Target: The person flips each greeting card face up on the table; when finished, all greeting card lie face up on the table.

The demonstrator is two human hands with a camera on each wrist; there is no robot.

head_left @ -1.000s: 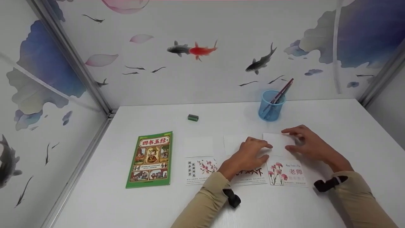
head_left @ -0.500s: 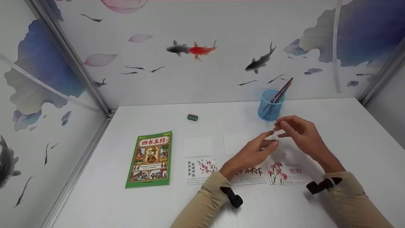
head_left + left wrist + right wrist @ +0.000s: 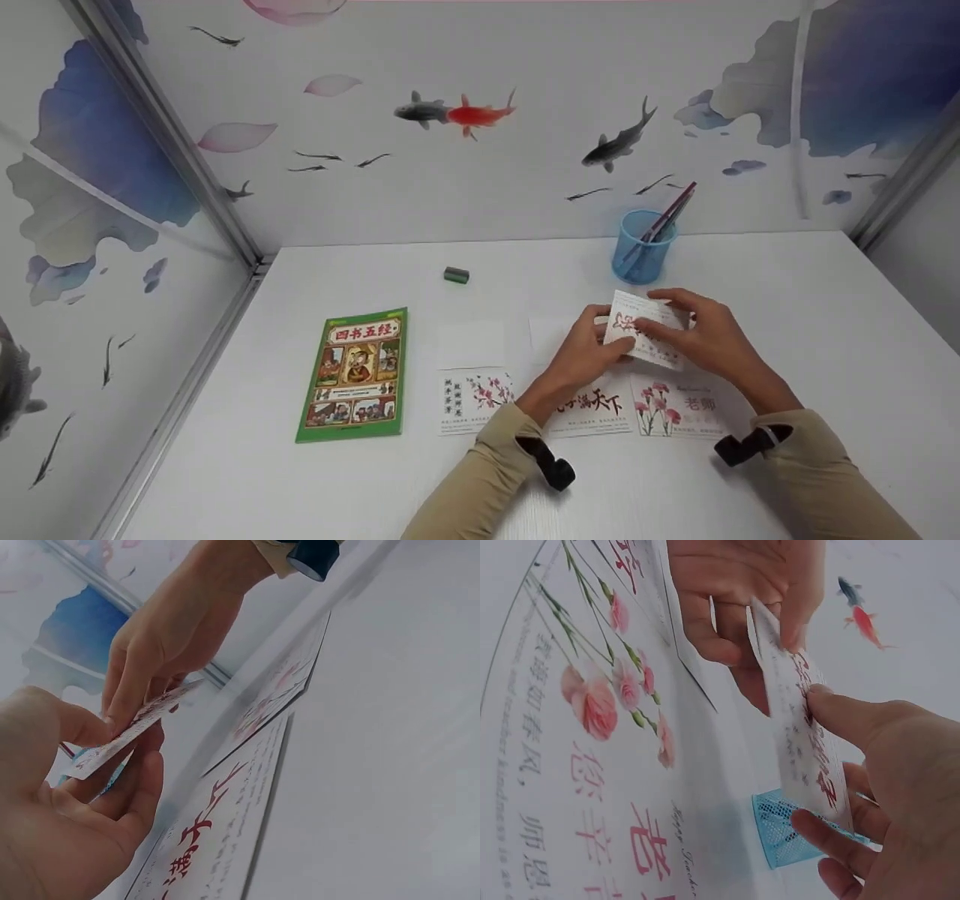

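Between both hands a small white card (image 3: 655, 351) with red lettering is held tilted above the table. My left hand (image 3: 579, 358) pinches its left edge, thumb on the printed face and fingers behind. The right hand (image 3: 724, 341) grips the other side, its thumb lying across the lettering in the right wrist view. Below the hands lie a carnation card (image 3: 679, 409) and a card with brown-red brush lettering (image 3: 596, 409), partly covered by the left hand. A plum-blossom card (image 3: 480, 401) lies to their left. Behind these sit two blank white cards (image 3: 471, 343), one partly hidden by the left hand.
A green-bordered book (image 3: 354, 375) lies on the left of the white table (image 3: 247, 465). A blue mesh cup (image 3: 637, 259) with pens or brushes stands at the back, just beyond the hands. A small dark green block (image 3: 456, 275) lies at the back middle.
The right-hand blank-looking card has been lifted from the table behind the carnation card. It is now tilted up between both hands, with its red-printed side showing.
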